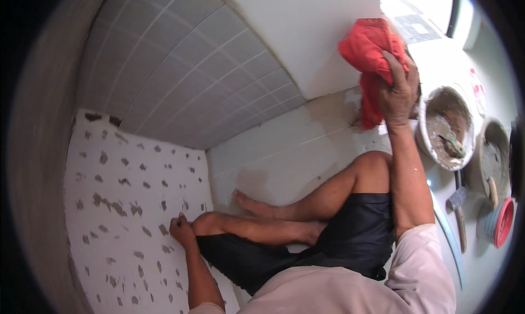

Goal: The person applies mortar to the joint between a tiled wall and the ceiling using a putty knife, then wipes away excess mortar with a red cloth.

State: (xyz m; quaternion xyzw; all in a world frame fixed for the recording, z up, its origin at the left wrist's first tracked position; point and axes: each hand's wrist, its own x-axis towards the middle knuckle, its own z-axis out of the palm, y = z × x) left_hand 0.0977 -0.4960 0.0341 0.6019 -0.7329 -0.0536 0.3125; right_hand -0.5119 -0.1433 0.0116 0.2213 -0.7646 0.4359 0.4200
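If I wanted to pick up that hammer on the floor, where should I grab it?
Probably by the long handle of the hammer, reaching down from above. It lies flat beside the mortar bucket, heavy head toward the bucket, handle pointing away with bare floor around it. The right hand is busy holding the red cloth.
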